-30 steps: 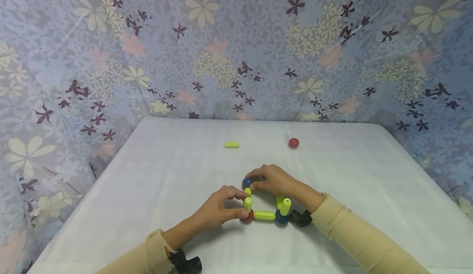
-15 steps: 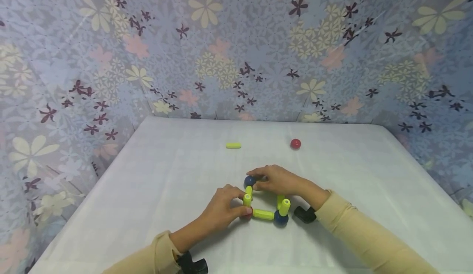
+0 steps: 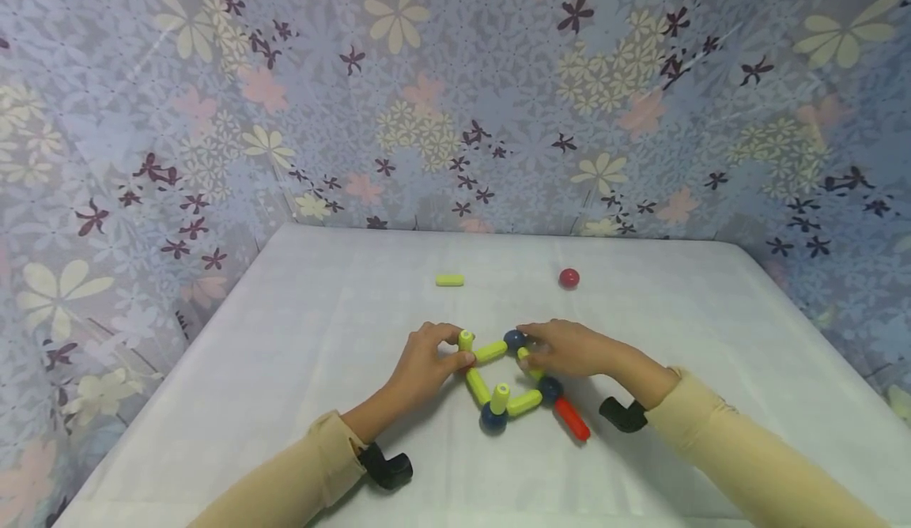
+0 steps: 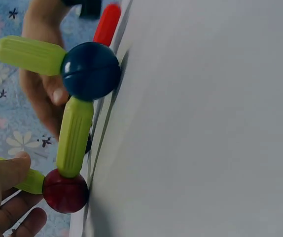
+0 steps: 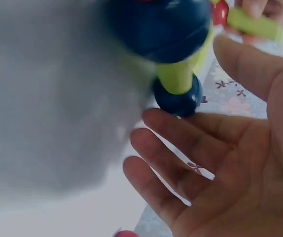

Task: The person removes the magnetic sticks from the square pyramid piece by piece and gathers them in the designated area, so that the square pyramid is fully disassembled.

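Yellow-green magnetic building sticks and balls form a four-sided frame on the table. My left hand point(image 3: 420, 366) pinches the upright stick point(image 3: 466, 341) on the red ball point(image 4: 65, 191) at the frame's left corner. At the far corner, my right hand point(image 3: 580, 348) touches the blue ball point(image 3: 515, 341) with its fingertips; the right wrist view shows these fingers extended. Another upright stick point(image 3: 500, 398) stands on the nearest blue ball point(image 3: 493, 418). From the right-hand blue ball point(image 3: 550, 390), a red stick point(image 3: 572, 420) points outward toward the near side.
A loose yellow-green stick point(image 3: 449, 280) and a loose red ball point(image 3: 568, 278) lie farther back on the white-covered table point(image 3: 342, 291). Floral cloth point(image 3: 455, 101) hangs behind and at the sides.
The frame has turned clockwise as seen from above, the red-ball corner moving away and the upright-stick blue ball leftward. The red stick has come into view. Both hands have moved with it.
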`<state>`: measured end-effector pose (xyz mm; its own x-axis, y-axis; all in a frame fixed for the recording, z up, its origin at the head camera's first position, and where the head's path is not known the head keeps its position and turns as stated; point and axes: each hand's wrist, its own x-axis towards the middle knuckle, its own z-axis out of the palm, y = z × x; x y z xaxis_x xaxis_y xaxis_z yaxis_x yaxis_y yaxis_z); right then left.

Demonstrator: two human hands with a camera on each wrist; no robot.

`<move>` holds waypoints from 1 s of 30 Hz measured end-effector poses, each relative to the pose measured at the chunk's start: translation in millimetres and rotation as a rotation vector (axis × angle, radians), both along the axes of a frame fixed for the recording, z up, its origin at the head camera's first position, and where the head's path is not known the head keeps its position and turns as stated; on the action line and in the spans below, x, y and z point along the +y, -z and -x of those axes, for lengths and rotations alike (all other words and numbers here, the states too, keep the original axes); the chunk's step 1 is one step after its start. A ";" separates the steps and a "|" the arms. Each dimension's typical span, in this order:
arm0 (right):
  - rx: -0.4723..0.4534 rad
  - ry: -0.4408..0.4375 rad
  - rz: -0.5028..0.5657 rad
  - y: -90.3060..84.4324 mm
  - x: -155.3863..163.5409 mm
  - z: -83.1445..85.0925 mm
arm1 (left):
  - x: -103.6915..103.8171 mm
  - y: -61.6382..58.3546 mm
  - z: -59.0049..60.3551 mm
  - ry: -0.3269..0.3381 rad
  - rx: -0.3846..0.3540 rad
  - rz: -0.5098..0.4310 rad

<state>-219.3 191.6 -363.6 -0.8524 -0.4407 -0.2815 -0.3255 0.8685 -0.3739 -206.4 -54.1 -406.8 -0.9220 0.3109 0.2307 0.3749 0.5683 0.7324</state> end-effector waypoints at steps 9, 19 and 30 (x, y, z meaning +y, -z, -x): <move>0.114 0.137 0.091 21.6 16.8 -26.9 | 15.8 4.5 24.7 -0.031 -0.056 -0.020; 0.342 0.134 0.166 28.6 6.5 -21.6 | 18.3 0.7 31.1 -0.008 -0.043 -0.027; 0.234 0.085 0.228 35.5 -15.7 12.2 | 23.5 -10.7 33.3 -0.018 0.029 -0.018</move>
<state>-231.5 175.9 -399.1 -0.9188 -0.3940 0.0243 -0.3554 0.7989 -0.4852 -239.7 -30.6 -396.2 -0.9203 0.2894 0.2631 0.3859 0.5623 0.7314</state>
